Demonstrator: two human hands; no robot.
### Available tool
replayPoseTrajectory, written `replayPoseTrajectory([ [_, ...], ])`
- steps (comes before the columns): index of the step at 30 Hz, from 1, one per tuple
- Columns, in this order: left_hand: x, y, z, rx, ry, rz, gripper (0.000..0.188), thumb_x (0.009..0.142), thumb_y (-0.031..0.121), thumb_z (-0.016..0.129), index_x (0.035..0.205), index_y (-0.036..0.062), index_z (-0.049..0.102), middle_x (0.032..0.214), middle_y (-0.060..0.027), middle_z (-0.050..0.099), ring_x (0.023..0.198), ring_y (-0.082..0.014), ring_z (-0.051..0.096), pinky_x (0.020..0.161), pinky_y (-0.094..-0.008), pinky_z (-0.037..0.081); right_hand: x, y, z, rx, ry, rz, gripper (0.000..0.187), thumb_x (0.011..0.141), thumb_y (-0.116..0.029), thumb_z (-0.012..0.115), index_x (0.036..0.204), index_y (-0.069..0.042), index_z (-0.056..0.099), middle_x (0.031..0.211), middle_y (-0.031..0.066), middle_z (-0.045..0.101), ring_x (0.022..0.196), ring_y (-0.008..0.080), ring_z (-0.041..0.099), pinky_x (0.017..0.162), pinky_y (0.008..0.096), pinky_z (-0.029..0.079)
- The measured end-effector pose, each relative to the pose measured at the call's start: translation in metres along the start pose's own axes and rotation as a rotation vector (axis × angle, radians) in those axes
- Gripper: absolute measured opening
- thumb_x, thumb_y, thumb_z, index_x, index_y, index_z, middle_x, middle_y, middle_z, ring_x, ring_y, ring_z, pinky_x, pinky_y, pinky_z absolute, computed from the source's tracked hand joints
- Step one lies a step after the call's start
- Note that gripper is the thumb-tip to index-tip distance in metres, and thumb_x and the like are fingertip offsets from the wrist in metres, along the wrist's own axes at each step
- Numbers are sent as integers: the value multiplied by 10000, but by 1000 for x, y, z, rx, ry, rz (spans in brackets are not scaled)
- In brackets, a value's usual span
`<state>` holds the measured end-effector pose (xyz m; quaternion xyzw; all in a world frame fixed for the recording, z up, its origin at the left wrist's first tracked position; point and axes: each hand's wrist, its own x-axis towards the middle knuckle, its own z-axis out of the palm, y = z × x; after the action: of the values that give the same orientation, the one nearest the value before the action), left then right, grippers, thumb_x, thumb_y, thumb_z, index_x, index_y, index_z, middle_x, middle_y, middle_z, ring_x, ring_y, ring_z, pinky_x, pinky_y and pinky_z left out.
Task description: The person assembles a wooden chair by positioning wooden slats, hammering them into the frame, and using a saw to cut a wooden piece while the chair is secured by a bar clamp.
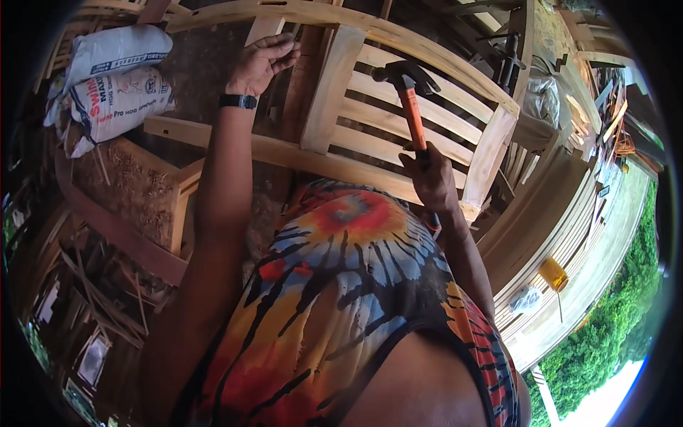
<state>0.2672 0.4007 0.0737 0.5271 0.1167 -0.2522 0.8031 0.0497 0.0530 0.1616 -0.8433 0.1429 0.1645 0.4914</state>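
Note:
My right hand [431, 178] is closed round the dark lower grip of a claw hammer [413, 117]. The hammer has an orange and black handle, and its dark head points away from me over a wooden slatted frame [340, 89]. Pale slats run between its upright posts, and a curved rail forms the far edge. My left hand [262, 64], with a dark watch at the wrist, is raised near the frame's far left part. Its fingers are curled together towards the thumb; anything between them is too small to make out.
White printed sacks [117, 89] are piled at the far left. Long boards [537, 206] lie stacked on the right, beside a yellow container [553, 274] and a clear plastic bag [525, 299]. Scrap wood strips [107, 306] litter the lower left. Greenery shows beyond the right edge.

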Motion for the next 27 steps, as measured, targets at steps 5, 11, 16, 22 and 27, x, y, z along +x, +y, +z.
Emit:
replayPoseTrajectory([
  [5, -12, -17, -18, 147, 135, -10, 212, 1015, 154, 605, 1165, 20, 672, 854, -14, 671, 736, -95, 629, 653, -248, 533, 0, 1, 13, -123, -107, 30, 328, 900, -238, 749, 1078, 15, 639, 649, 76, 521, 593, 157, 467, 575, 343, 419],
  [11, -6, -33, 0, 319, 240, 85, 211, 1028, 146, 579, 1209, 38, 595, 795, -35, 649, 591, -114, 599, 498, -255, 486, -14, 5, 10, -79, -32, 182, 330, 901, -257, 743, 1098, -15, 636, 668, 131, 633, 568, 200, 610, 559, 373, 477],
  [16, 0, -70, 31, 364, 0, 21, 192, 1006, 94, 555, 1113, 32, 703, 843, -22, 656, 662, -112, 604, 566, -241, 484, -49, 32, -33, 81, 186, 155, 562, 864, -260, 752, 1374, -86, 591, 873, 181, 724, 772, 230, 714, 716, 374, 544],
  [22, -4, -97, 103, 535, -202, -148, 259, 977, 105, 589, 1204, 32, 688, 908, -21, 686, 705, -79, 610, 593, -215, 490, -143, 66, -95, 146, 824, 363, 634, 818, -266, 767, 1406, -121, 578, 1005, 197, 726, 905, 288, 705, 874, 386, 536],
  [27, 5, -113, 144, 764, -411, -121, 270, 998, 139, 597, 1212, -7, 673, 871, -30, 668, 672, -69, 582, 562, -205, 480, -253, 127, -103, 175, 1299, 512, 545, 787, -199, 722, 1304, -51, 634, 914, 129, 695, 795, 186, 638, 773, 321, 525],
])
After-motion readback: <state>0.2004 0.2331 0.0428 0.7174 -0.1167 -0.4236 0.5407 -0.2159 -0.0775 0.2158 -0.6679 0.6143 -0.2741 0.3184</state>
